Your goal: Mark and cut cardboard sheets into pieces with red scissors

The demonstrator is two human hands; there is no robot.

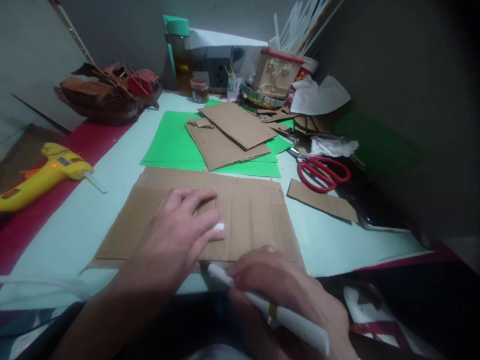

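A large brown cardboard sheet lies flat on the pale table in front of me. My left hand rests palm-down on it with fingers stretched out, pressing it flat. My right hand is closed around a white pen-like tool, whose tip touches the sheet's near edge.
A yellow glue gun lies at the left on red paper. Green paper with smaller cardboard pieces sits further back. Red scissors and a cardboard strip lie right. A wooden model ship, a bottle and containers crowd the back.
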